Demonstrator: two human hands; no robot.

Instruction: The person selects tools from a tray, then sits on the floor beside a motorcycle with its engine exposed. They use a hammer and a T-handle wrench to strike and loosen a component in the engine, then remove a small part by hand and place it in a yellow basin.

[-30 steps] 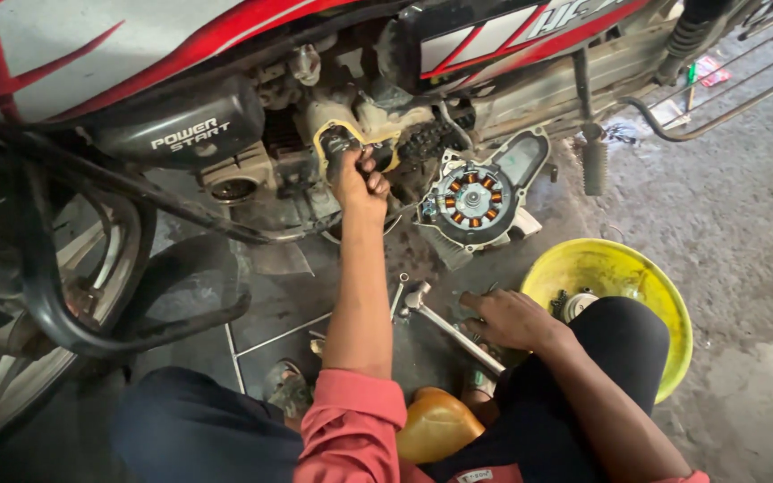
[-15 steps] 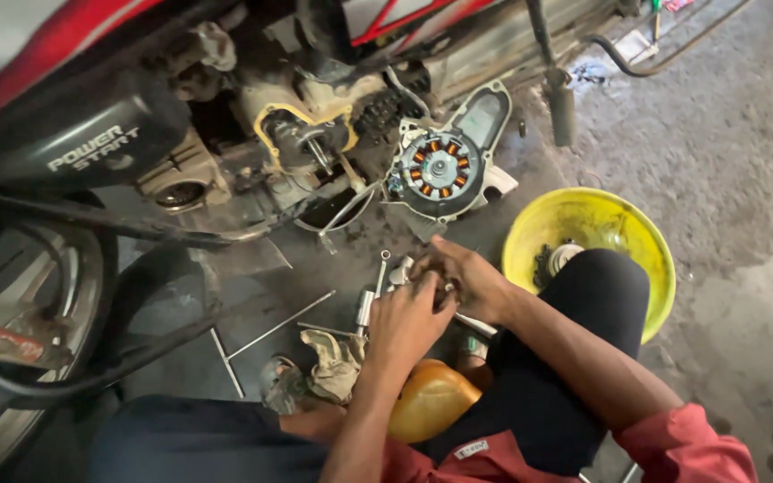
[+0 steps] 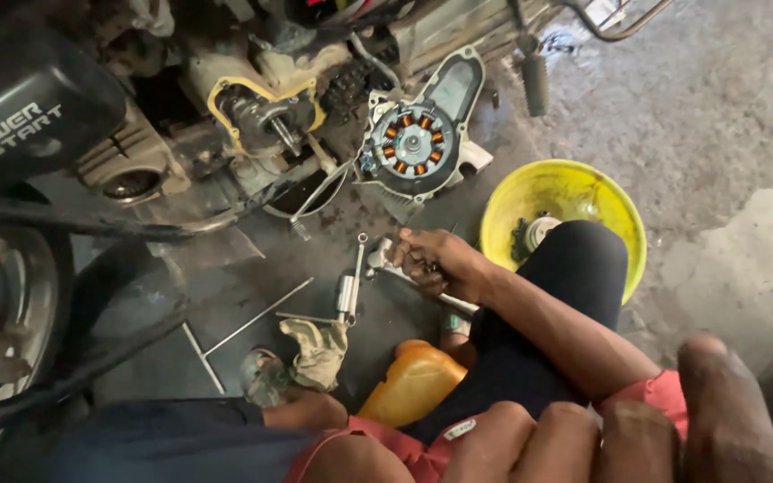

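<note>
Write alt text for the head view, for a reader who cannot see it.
A person crouched on a concrete floor closes the right hand on a metal tool beside an opened motorcycle engine; the left hand is blurred near the lens. A yellow bowl holds parts.

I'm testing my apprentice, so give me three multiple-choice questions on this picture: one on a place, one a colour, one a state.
1. Where is the bowl? A on the floor B on the motorcycle C in a hand
2. The jug is: A blue B amber C white
3. The right hand is: A spread flat B gripping a metal tool C in the bowl
Answers: A, it sits on the floor beside the knee; B, its plastic is amber; B, fingers curl around it.
</note>
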